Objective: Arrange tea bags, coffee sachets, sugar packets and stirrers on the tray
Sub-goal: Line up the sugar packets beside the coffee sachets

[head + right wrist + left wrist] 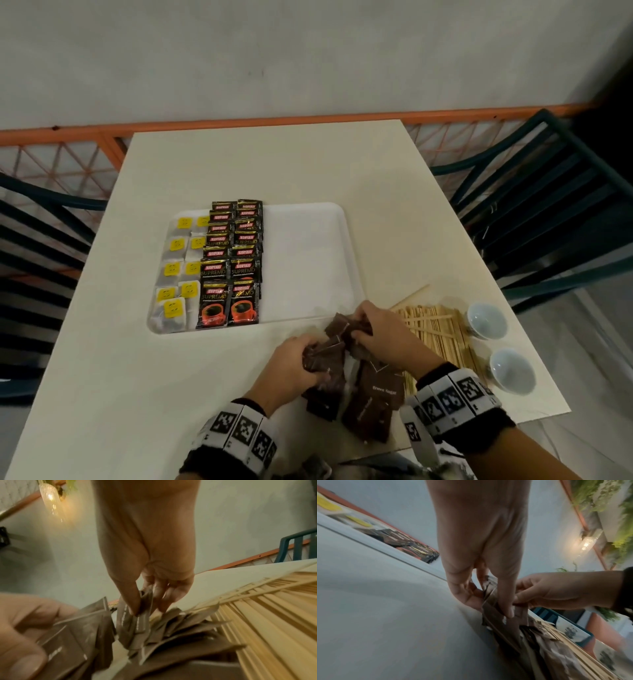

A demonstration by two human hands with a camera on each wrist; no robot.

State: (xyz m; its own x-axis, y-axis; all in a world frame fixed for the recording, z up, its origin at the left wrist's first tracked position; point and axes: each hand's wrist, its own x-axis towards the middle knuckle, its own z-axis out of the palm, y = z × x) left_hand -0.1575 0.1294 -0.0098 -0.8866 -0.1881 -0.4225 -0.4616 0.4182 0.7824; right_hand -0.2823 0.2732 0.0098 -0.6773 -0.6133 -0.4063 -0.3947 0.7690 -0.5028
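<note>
This is looking like a café or restaurant seating area. A cream table (308, 164) is standing against an orange railing (274, 120) with lattice, dark teal slatted chairs (534, 192) sitting at both frame edges. A glowing glass lamp (51, 500) is hanging at upper left of the right wrist view; greenery (611, 500) is filling the left wrist view's upper right.

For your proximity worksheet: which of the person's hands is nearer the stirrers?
Right. The right hand sits at the edge of the stirrers; the left hand lies farther away, across the sugar packets.
</note>
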